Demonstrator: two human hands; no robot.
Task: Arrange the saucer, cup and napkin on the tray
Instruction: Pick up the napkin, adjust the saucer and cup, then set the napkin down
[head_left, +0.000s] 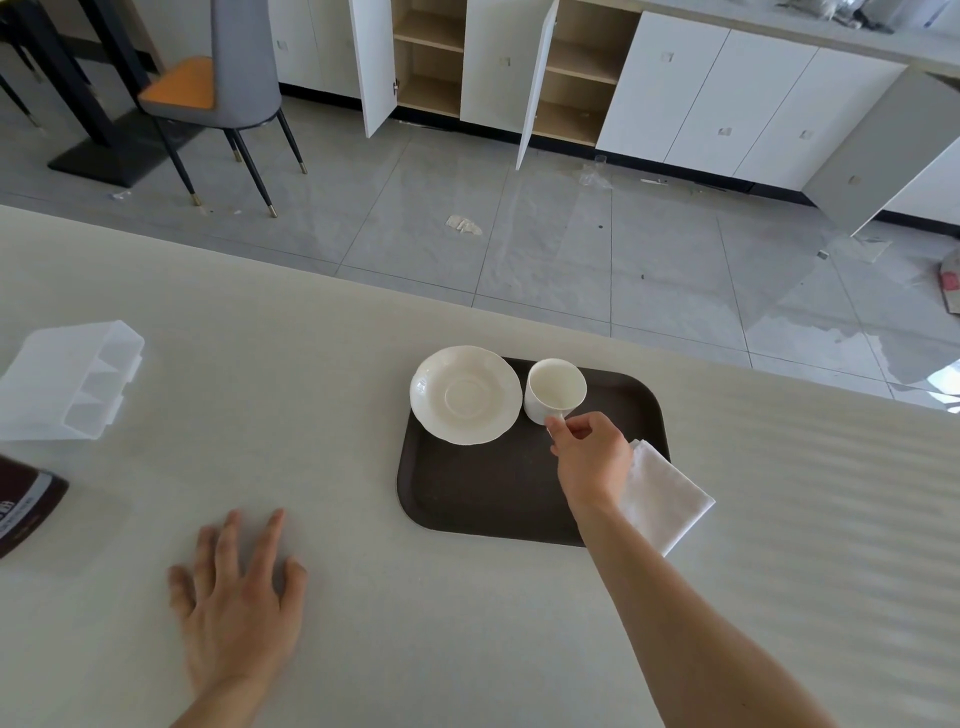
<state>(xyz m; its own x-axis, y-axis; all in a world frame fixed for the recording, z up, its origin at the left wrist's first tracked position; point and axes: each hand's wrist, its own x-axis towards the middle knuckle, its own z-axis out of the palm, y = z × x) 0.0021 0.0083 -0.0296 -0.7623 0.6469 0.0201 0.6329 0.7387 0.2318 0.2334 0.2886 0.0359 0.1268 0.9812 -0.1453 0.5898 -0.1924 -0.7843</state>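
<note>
A dark brown tray (483, 493) lies on the pale table. A white saucer (465, 395) rests on its far left corner, overhanging the rim a little. Just right of the saucer a white cup (554, 389) stands upright on the tray. My right hand (589, 457) pinches the cup's handle, which is hidden by the fingers. A folded white napkin (665, 499) lies across the tray's right edge, partly under my right wrist. My left hand (239, 603) rests flat on the table with fingers spread, well left of the tray.
A clear plastic organiser box (67, 379) lies at the table's left. A dark brown packet (23, 504) sits at the left edge. The table's far edge runs diagonally beyond the tray; past it are floor tiles, a chair (228, 88) and open cabinets.
</note>
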